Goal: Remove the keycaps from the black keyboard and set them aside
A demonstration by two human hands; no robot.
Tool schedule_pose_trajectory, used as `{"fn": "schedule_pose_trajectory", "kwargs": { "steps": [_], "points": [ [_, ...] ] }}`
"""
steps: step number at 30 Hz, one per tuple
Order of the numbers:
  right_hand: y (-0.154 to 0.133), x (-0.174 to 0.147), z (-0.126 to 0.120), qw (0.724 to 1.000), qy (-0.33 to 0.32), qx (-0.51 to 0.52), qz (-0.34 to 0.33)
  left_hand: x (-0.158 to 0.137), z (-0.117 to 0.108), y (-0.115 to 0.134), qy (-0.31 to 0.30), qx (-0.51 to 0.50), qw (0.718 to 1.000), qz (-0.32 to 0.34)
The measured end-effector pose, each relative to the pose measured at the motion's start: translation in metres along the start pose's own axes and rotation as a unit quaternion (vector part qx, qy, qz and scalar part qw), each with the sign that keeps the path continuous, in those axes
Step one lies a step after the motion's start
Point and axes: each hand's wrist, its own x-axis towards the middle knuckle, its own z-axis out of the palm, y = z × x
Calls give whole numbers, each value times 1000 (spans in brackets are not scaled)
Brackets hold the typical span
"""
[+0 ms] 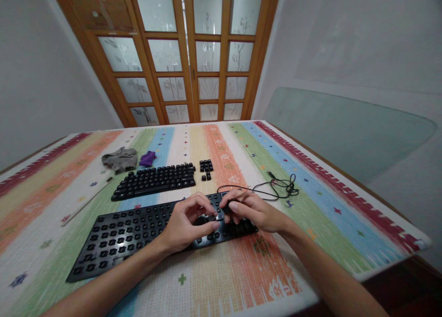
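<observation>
A black keyboard [120,234] lies across the near part of the table, its left and middle key positions stripped of their caps. My left hand [186,222] is over its right half, thumb and fingers closed in a pinch; what sits between the tips is too small to make out. Close beside it, my right hand [255,210] pinches a small black keycap [227,209] above the keyboard's number-pad end. Behind the keyboard, loose black keycaps [155,181] are laid out in rows, with a smaller group of keycaps [206,166] to their right.
A coiled black cable [276,188] lies right of the keyboard. On the left are a grey cloth [119,160], a purple cloth [148,158] and a thin white brush [86,202]. A striped cloth [207,280] covers the table. Walls and a glazed wooden door [189,68] stand beyond.
</observation>
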Motion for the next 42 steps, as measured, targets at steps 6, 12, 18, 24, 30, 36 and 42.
{"fn": "schedule_pose_trajectory", "kwargs": {
  "steps": [6, 12, 18, 24, 30, 36, 42],
  "points": [
    [2, 1, 5, 1000, -15, 14, -18, 0, 1, -3, 38, -21, 999, -20],
    [-1, -1, 7, 999, -18, -31, -26, 1, -1, -5, 78, -25, 995, -55],
    [0, 1, 10, 998, 3, -51, -41, 3, -3, -6, 64, 26, 997, -20],
    [0, 0, 10, 998, 1, -50, -27, 4, -6, -6, 6, 21, 999, -49],
    [1, 1, 12, 1000, 8, -8, -8, 2, -7, -11, -2, 7, 998, -56],
    [3, 4, 15, 999, 20, 31, 13, 1, -3, -17, -1, -47, 994, -98],
    [4, 2, 16, 999, 22, 41, 23, 0, -1, -18, -38, -149, 971, -182]
  ]
}}
